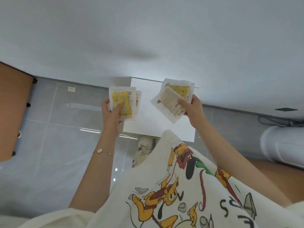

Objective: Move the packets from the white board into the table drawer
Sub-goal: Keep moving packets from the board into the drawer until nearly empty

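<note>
Yellow-printed packets [125,102], 2 of them, sit in the left hand [111,112], thumb on the front & fingers curled behind, pinching the pair. Right hand [192,107] pinches 2 more packets [171,101] the same way, front one w/ its printed back showing. Both pairs are held over the white board [158,127], which lies on the grey tile floor [57,145] by the wall [148,38].

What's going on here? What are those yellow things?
A person looks down at a white board lying on the tiled floor, with packets in both hands. The left hand grips some yellow-fronted packets. The right hand grips another bunch, the top one turned printed back up. The part of the board that shows is bare, and no drawer is in view.
</note>
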The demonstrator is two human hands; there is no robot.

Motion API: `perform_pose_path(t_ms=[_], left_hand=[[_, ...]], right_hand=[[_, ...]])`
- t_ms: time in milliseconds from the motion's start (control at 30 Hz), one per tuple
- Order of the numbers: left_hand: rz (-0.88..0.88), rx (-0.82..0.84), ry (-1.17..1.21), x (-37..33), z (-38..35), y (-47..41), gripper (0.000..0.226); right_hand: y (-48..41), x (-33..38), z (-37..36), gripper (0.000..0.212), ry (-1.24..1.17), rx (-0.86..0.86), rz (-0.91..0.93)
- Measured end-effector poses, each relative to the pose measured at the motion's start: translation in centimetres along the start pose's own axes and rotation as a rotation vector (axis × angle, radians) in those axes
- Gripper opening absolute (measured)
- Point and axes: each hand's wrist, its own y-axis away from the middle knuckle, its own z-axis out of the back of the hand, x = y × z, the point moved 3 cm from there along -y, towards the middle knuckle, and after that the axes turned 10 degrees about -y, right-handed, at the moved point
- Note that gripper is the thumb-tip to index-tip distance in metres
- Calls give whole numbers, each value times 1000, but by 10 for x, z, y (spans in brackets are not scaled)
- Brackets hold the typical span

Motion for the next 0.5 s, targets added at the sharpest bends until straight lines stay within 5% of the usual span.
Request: perform_pose_path(t_ms=[500], left_hand=[[-114,-258,196,-19,119,55,45]], right_hand=[[38,48,-147,32,196,326,73]])
